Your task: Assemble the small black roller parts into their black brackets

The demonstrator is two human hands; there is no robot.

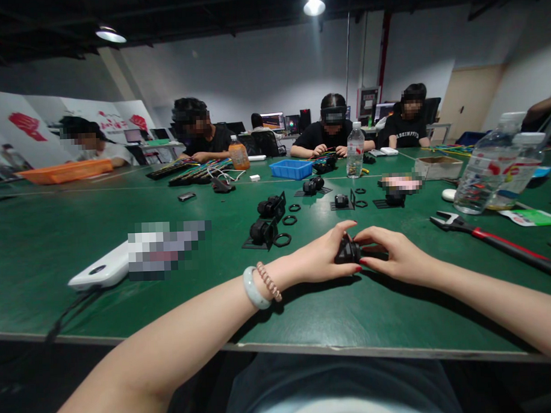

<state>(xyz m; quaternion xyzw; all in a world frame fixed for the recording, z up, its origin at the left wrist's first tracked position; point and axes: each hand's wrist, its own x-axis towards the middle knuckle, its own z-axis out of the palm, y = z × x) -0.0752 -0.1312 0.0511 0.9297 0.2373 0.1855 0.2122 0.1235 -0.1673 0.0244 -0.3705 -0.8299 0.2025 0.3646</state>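
Note:
Between my two hands, just above the green table, is a black plastic fitting with a round threaded-looking end. My left hand grips its left side, thumb below and fingers above. From the right, the fingertips of my right hand close around the round end. Part of the fitting is hidden by my fingers. Beyond my left hand lie similar black fittings on flat bases, with loose black ring nuts beside them. More such fittings and rings sit farther back.
An adjustable wrench lies at right, near large water bottles and an open box. A white power bank with a cable is at left. Behind are a blue tray, an orange tray and several seated people.

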